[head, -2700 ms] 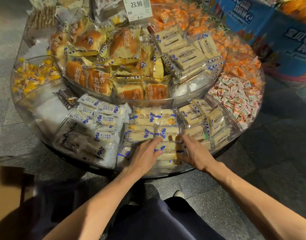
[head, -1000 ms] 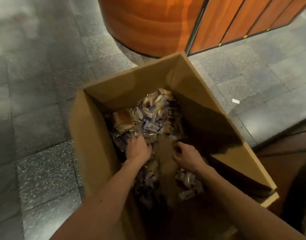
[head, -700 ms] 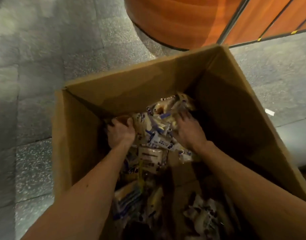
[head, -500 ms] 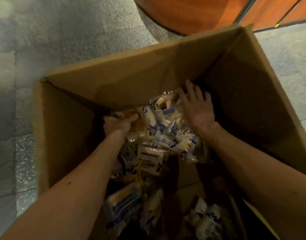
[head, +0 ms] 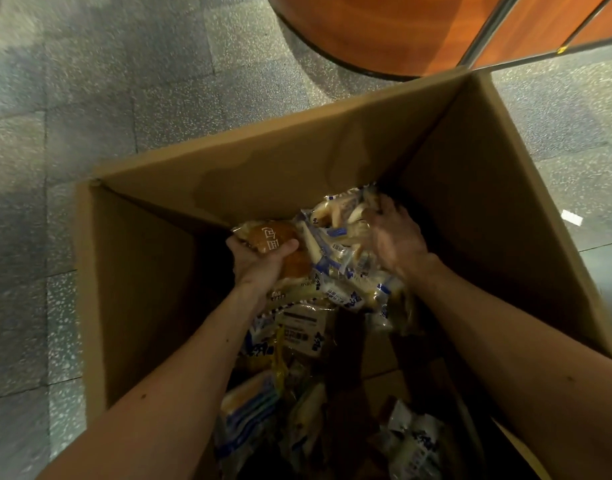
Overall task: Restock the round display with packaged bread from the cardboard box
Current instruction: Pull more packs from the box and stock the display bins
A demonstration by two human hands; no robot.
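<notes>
Left hand (head: 259, 263) grips brown bun pack (head: 275, 239), thumb across its printed top, fingers round the left edge. Pack tilted, print facing up, long axis running far-left to near-right. Far wall of cardboard box (head: 297, 161) is just beyond the pack; dark gap between hand and left wall. Right of the grip is a heap of pale blue-printed bread packs (head: 335, 271). Right hand (head: 396, 239) is on the heap's far end near the box corner, blurred, can't tell if gripping. Speckled floor (head: 124, 81) outside the box.
</notes>
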